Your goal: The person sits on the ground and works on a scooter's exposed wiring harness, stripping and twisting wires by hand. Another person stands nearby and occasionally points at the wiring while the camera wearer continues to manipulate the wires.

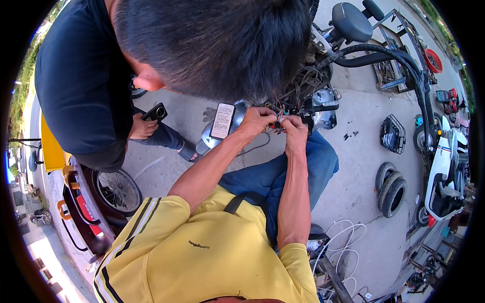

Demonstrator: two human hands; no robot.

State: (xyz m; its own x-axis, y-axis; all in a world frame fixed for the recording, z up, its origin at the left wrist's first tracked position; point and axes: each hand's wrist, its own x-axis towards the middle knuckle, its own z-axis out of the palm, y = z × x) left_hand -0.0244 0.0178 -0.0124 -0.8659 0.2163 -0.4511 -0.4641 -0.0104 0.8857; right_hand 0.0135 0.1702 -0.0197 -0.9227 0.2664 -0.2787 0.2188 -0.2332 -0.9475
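My left hand (256, 121) and my right hand (294, 128) meet in front of me at a bundle of thin coloured wires (279, 115). The fingers of both are closed in a pinch on the wires. A small dark piece, perhaps a connector, shows between the fingertips; its kind is too small to tell. Left of my left hand, a phone (222, 121) with a lit screen of text rests on a silver-grey rounded part (208, 135). Beyond my hands the wires run into a dark tangled harness (303, 83) on a partly dismantled vehicle.
A person in dark clothes leans over from the left, head close above my hands, one hand (143, 128) holding a dark phone (156, 112). At right lie tyres (392, 197), a black wire basket (392, 134) and a white scooter (440, 171). A white hose (348, 237) coils near my right elbow.
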